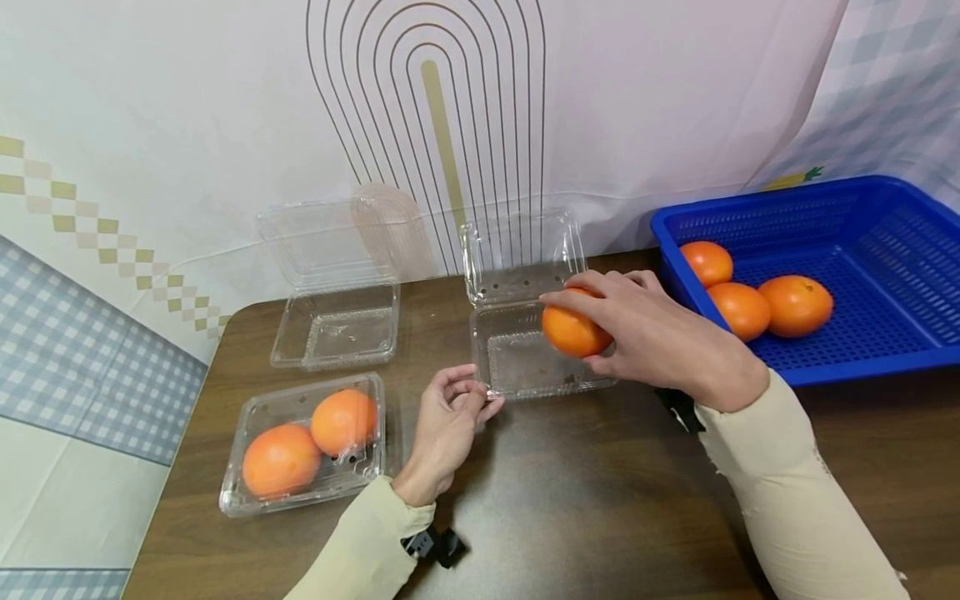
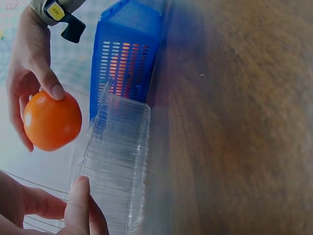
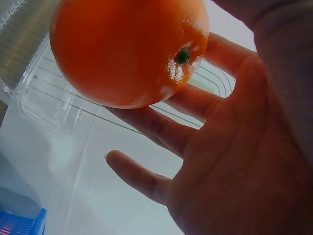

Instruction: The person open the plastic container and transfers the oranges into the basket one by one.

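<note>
Orange was up in the air over the right end of an open clear container, little green stem spot and all. The right hand had it, thumb and fingers wrapped pretty wide around it. The left hand was at that container's near left corner, fingers bent, though I honestly couldn't tell if they were pinching it. Off to the left sat a second open container, and nearer the person a closed container with two oranges inside. Over on the right, a blue basket had three more oranges. Brown table underneath, patterned cloth behind.
</note>
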A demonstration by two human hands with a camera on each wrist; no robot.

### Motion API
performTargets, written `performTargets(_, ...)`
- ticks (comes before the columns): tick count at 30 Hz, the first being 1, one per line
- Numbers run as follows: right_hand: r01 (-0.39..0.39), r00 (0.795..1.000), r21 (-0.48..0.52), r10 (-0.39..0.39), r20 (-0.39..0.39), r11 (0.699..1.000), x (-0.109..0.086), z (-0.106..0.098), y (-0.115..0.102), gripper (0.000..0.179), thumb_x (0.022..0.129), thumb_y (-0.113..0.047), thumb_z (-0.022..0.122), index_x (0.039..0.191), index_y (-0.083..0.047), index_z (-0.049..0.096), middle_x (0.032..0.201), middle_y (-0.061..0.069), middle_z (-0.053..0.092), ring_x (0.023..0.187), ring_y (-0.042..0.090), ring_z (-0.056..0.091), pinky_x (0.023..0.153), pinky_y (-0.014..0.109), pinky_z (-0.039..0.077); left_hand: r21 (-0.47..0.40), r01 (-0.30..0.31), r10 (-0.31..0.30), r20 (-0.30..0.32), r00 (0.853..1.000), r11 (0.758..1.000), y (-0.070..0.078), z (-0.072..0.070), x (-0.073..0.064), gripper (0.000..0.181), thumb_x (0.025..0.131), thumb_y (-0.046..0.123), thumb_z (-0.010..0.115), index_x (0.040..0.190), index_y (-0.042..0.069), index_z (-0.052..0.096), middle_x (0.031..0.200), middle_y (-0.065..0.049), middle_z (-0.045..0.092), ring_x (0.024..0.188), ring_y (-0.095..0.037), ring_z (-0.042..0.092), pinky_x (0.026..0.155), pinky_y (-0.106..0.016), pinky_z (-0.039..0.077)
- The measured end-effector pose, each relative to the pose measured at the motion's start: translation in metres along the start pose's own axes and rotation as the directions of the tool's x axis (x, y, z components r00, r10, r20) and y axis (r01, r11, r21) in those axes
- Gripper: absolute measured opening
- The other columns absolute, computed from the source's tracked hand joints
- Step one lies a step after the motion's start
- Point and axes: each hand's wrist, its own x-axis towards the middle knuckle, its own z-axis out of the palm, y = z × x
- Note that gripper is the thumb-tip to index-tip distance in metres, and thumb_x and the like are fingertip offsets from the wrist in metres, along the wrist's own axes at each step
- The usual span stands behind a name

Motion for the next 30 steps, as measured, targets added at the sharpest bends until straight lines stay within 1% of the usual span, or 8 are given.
performTargets(11,-0.031,0.999,0.004,0.031,0.018,1.000,-0.001,-0.007,0.002,0.071,0.079,-0.021,0.086,0.143,-0.025,0.056,0.137,0.004,0.058,0.127,0.030,0.054,0.100,0.053,0.041,0.004,0.003,-0.003,0.003,1.000,1.000,0.000,-0.001,0.000,0.037,0.100,-0.011,0.049,0.136,-0.011,0.042,0.105,-0.013,0.053,0.084,-0.012,0.066,0.089,-0.025,0.064)
performTargets(19,-0.047,0.999,0.003,0.046,0.020,0.999,-0.004,-0.010,0.004,0.072,0.079,-0.020,0.086,0.144,-0.024,0.056,0.139,0.008,0.058,0.129,0.033,0.053,0.102,0.057,0.040,-0.001,0.008,-0.008,0.003,1.000,1.000,0.000,-0.001,0.000,0.037,0.100,-0.010,0.050,0.136,-0.011,0.041,0.106,-0.014,0.053,0.083,-0.012,0.067,0.088,-0.024,0.064)
performTargets(25,-0.059,0.998,0.005,0.059,0.015,0.998,-0.006,-0.012,0.005,0.073,0.078,-0.021,0.087,0.144,-0.024,0.056,0.140,0.007,0.057,0.130,0.033,0.053,0.104,0.055,0.040,-0.004,0.005,-0.005,0.002,1.000,1.000,0.000,0.000,0.000,0.037,0.100,-0.011,0.049,0.136,-0.012,0.041,0.106,-0.014,0.053,0.083,-0.011,0.066,0.088,-0.024,0.064)
performTargets(30,-0.075,0.997,0.011,0.075,0.024,0.997,-0.008,-0.015,0.005,0.074,0.079,-0.022,0.087,0.145,-0.027,0.054,0.141,0.007,0.057,0.131,0.032,0.052,0.104,0.052,0.038,-0.004,0.005,-0.005,0.000,1.000,1.000,0.000,0.000,0.000,0.037,0.100,-0.011,0.049,0.136,-0.012,0.041,0.105,-0.014,0.053,0.083,-0.011,0.067,0.088,-0.024,0.064)
